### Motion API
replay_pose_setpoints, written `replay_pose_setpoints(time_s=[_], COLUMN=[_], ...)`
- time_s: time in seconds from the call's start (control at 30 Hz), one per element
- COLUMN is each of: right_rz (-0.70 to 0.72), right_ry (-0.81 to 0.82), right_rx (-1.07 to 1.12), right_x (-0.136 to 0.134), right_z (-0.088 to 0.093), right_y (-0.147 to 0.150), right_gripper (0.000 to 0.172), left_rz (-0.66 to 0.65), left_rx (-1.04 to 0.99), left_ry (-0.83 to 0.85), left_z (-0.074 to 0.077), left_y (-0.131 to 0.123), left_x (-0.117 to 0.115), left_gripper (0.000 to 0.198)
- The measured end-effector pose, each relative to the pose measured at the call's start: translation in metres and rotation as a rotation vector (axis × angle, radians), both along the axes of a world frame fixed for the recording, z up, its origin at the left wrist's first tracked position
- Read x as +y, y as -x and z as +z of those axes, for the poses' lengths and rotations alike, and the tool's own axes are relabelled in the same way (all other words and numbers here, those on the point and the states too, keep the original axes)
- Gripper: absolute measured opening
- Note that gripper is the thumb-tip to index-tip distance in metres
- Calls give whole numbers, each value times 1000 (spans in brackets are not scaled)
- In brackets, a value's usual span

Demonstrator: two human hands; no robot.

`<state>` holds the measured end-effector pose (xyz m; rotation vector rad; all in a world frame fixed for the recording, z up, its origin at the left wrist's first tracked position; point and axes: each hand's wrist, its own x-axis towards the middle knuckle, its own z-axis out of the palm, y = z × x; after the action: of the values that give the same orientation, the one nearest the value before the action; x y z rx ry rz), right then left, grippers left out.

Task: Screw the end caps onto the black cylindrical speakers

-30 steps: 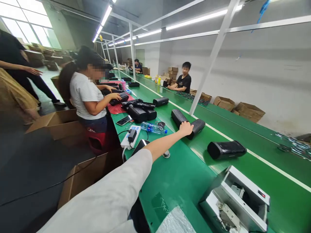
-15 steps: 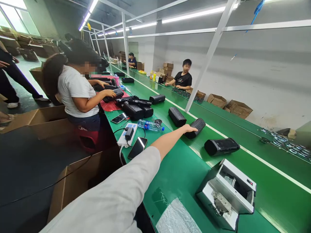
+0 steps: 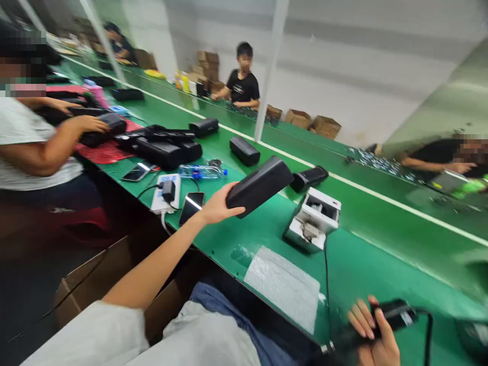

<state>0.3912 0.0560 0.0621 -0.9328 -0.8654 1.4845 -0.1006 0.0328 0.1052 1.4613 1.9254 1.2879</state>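
- Left hand (image 3: pixel 219 203): arm stretched forward from the lower left, elbow nearly straight, thumb underneath, fingers behind; grips one end of a black case (image 3: pixel 263 184).
- Case is up in the air over the desk (image 3: pixel 224 244), tilted, far end higher, left of the machine (image 3: pixel 314 218).
- Right hand (image 3: pixel 383 340): lower right, near the desk's front edge, thumb and fingers wrapped around a black tool (image 3: pixel 398 313); some blur here.
- Tool lies slantwise, silver tip toward lower left, thick cord off the other end.
- Cases beyond the left hand: three singles on the belt (image 3: pixel 373 218), plus an overlapping pile (image 3: pixel 162 152), exact count unclear.
- Two phones (image 3: pixel 191 206), one bottle (image 3: pixel 204 172), one power strip (image 3: pixel 166 193) with one black plug, all left of the held case.
- One machine, one bubble sheet (image 3: pixel 284 287) in front of it.
- Four other people: one at left with both hands at a case on a red mat (image 3: pixel 99 150), three across the belt.
- Held case: matte black, long, rounded edges. Desk and belt: smooth, shiny green; white stripe along the belt.
- Machine: boxy, pale metal, open top. Bottle: clear plastic, blue cap, lying down. Bubble sheet: whitish, wrinkled, flat.
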Motion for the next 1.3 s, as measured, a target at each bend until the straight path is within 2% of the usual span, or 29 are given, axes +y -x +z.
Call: replay_pose_setpoints(time_s=[0.07, 0.13, 0.2, 0.3, 0.4, 0.6, 0.73, 0.87, 0.93, 1.0, 1.1, 1.2, 1.3], right_rz=[7, 29, 14, -93, -161, -105, -92, -32, -9, 22, 68, 54, -23], right_ry=[11, 12, -14, -49, -49, -36, -5, 11, 17, 34, 74, 87, 34], right_rx=[-66, -139, -238, -421, -545, -561, -549, -518, -509, -511, -526, -520, -487], right_x=[-11, -17, -22, -30, -39, -57, -60, -55, -53, -51, -50, -54, -59], right_z=[7, 18, 27, 31, 26, 10, -1, -13, -20, -29, -40, -35, -3], right_y=[9, 23, 40, 60, 64, 43, 37, 31, 26, 20, 11, -2, -24], right_gripper=[63, 72, 81, 91, 87, 77, 78, 75, 68, 53, 43, 45, 50], left_rz=[-95, -198, -295, -432, -527, -612, -657, -703, -724, -760, -824, -853, -797], left_rx=[59, 212, 333, 398, 411, 452, 517, 549, 585, 614, 625, 620, 571], left_ry=[-2, -28, -58, -74, -109, -178, -183, -226, -247, -248, -254, -276, -309], left_z=[-8, -14, -21, -33, -43, -49, -49, -58, -66, -73, -82, -88, -95], left_y=[-6, -16, -32, -56, -72, -82, -88, -97, -102, -108, -114, -115, -114], left_x=[-45, -76, -93, -101, -100, -86, -58, -22, -7, 3, 5, -5, -20], left_gripper=[111, 107, 105, 106, 104, 103, 97, 91, 84, 76, 69, 73, 79])
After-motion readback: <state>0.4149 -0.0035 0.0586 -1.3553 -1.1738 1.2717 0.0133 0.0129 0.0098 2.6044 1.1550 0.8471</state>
